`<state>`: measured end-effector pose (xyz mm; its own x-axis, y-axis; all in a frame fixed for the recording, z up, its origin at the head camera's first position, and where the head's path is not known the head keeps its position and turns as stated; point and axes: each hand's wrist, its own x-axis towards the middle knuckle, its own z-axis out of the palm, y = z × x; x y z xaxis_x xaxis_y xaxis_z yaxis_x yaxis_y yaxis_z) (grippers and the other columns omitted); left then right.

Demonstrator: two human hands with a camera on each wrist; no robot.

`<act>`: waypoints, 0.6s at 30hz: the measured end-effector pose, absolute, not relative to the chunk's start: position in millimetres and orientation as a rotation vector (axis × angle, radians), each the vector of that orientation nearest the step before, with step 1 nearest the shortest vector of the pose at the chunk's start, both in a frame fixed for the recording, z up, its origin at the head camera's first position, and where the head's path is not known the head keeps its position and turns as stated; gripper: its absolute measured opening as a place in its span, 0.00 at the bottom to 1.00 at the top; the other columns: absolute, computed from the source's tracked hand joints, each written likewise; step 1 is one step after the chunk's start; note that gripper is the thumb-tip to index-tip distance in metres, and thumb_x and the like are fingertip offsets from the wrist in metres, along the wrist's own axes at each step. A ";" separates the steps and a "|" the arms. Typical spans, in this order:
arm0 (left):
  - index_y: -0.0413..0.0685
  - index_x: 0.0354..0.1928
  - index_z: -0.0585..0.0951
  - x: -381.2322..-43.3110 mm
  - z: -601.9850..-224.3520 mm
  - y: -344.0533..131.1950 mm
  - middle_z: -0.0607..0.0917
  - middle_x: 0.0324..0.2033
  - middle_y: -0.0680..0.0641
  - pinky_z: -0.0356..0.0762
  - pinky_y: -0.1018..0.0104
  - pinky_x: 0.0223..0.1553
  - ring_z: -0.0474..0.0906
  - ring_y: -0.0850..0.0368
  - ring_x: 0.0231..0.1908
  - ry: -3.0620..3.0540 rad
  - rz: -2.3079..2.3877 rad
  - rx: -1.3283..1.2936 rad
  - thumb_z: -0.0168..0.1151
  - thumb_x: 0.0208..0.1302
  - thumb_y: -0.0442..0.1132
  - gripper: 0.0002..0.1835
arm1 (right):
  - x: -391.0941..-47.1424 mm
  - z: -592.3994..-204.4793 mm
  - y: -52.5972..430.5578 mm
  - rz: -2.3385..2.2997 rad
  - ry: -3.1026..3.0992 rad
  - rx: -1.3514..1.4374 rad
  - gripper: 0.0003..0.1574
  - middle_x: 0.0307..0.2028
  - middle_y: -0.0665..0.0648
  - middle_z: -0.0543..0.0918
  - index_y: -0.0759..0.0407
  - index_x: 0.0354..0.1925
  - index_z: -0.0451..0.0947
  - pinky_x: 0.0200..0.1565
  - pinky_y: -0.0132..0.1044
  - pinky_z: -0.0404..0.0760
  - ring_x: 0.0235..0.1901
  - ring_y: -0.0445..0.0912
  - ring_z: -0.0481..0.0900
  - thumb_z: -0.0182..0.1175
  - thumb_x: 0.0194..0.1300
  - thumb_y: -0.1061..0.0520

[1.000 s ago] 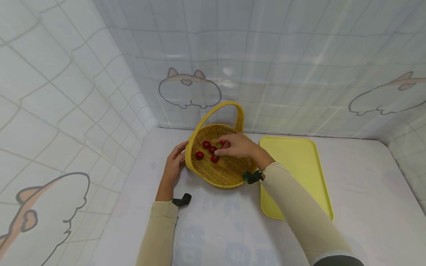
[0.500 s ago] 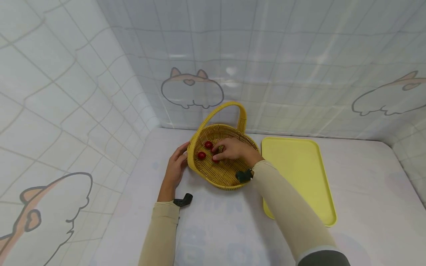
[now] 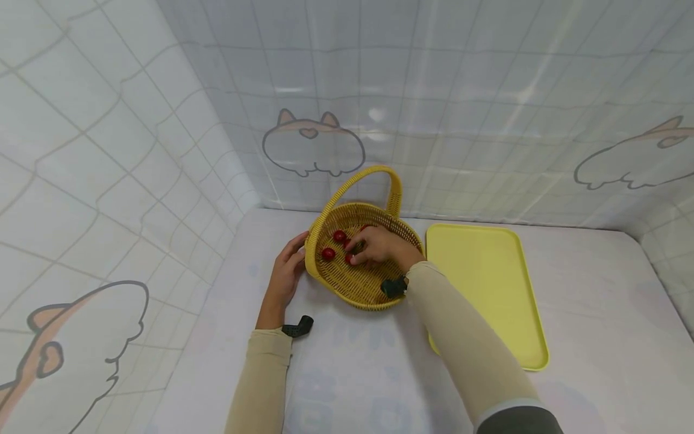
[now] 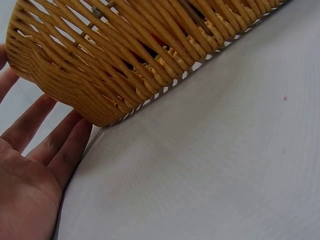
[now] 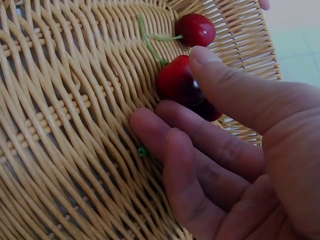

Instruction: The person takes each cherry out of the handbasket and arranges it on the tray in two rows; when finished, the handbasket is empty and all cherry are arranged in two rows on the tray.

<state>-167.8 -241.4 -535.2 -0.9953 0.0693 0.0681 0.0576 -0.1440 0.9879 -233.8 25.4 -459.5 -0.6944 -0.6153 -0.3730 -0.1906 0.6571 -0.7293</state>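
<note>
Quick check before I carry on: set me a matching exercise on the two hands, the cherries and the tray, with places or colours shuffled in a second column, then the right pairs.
Column one:
1. left hand
2. cherries
3. right hand
4. tray

Column two:
A. inside the basket, thumb and fingers spread around red fruit
B. plain yellow, right of the basket in the head view
C. at the basket's outer side
D. red, with green stems

Pairs: 1-C, 2-D, 3-A, 4-B
</note>
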 end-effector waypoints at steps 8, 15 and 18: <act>0.48 0.72 0.72 -169.1 -535.8 -242.6 0.72 0.69 0.47 0.76 0.70 0.60 0.72 0.57 0.66 2.063 2.359 0.164 0.52 0.79 0.42 0.24 | -234.4 -463.0 18.4 -0.856 2.286 -0.605 0.22 0.62 0.57 0.79 0.49 0.56 0.86 0.34 0.34 0.85 0.33 0.47 0.90 0.73 0.63 0.54; 0.49 0.72 0.72 -169.7 -535.0 -241.4 0.72 0.69 0.47 0.76 0.69 0.59 0.72 0.56 0.66 2.068 2.354 0.143 0.52 0.79 0.40 0.23 | -234.7 -463.3 18.7 -0.883 2.259 -0.580 0.20 0.59 0.57 0.80 0.50 0.54 0.86 0.36 0.36 0.87 0.34 0.49 0.90 0.73 0.63 0.56; 0.49 0.72 0.72 -170.0 -534.6 -241.6 0.72 0.69 0.47 0.76 0.69 0.60 0.72 0.56 0.66 2.064 2.353 0.132 0.52 0.78 0.40 0.23 | -235.9 -464.1 19.6 -0.891 2.249 -0.582 0.19 0.55 0.56 0.81 0.50 0.53 0.86 0.37 0.37 0.87 0.34 0.49 0.89 0.72 0.63 0.56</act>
<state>-170.0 -241.6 -534.6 -0.9964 0.0618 0.0576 0.0490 -0.1319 0.9901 -235.9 19.6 -464.1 -0.6957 -0.5971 -0.3994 -0.1612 0.6716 -0.7232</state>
